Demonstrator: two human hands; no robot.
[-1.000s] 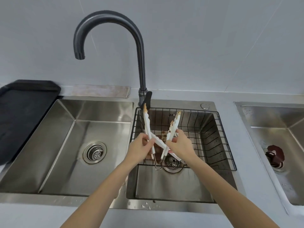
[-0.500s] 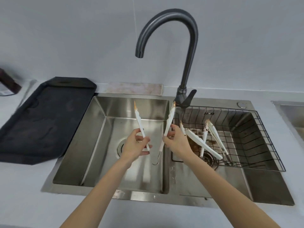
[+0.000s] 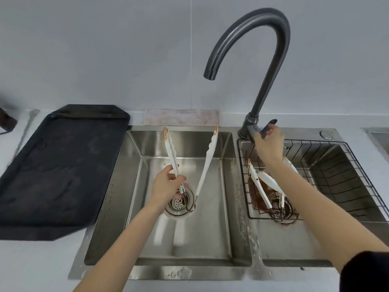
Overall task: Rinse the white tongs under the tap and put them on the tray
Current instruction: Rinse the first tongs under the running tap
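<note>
White tongs (image 3: 207,163) hang splayed in the left hand (image 3: 168,186) over the basin while the right hand (image 3: 268,144) grips the tap lever (image 3: 268,126); water must start next.

I count two bare hands: my left hand (image 3: 168,184) and my right hand (image 3: 268,144). There is one pair of white plastic tongs with browned tips (image 3: 207,161) spread over the left basin. Lying in the one black wire basket (image 3: 345,165) are more white tongs (image 3: 266,182); I make out at least two pairs, though the forearm hides part of them. One dark grey gooseneck tap (image 3: 271,66). Two stainless steel basins (image 3: 210,234) side by side, each with one round drain, and the edge of a third basin (image 3: 379,135) far right. One black flat tray (image 3: 56,165). One pale folded cloth (image 3: 182,120).
</note>
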